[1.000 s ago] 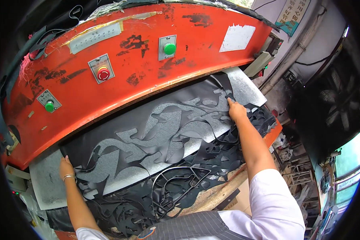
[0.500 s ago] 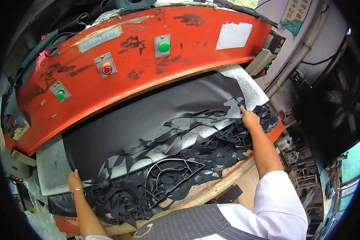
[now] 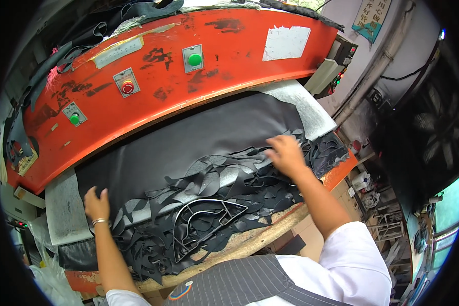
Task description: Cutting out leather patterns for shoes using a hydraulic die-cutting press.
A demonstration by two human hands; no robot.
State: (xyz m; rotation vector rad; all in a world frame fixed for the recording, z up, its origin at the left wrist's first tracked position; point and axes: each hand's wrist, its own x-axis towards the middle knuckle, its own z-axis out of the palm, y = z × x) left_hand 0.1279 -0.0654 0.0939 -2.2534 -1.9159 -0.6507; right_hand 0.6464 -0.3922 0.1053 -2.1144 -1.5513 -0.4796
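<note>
A large dark leather sheet [image 3: 188, 132] lies across the pale cutting board [image 3: 66, 214], its near edge cut into ragged strips and holes. Over its left edge is my left hand [image 3: 97, 204], thumb and fingers apart, with nothing gripped. My right hand [image 3: 286, 157] hovers above the cut edge on the right, fingers spread and slightly blurred; I cannot tell whether it touches the leather. Between my arms, a curved metal cutting die [image 3: 204, 224] with inner bars rests on a heap of black leather scraps [image 3: 148, 250] along the front.
The red press beam [image 3: 163, 97] spans the far side of the board, carrying a red stop button [image 3: 127, 86] and green buttons [image 3: 194, 59]. A grey control box [image 3: 329, 71] sits at its right end. A worn wooden edge [image 3: 239, 247] runs along the front.
Both hands have let go of the leather's edges. My right hand has moved left and inward, while my left has risen slightly. The cut near edge of the leather has shifted a little.
</note>
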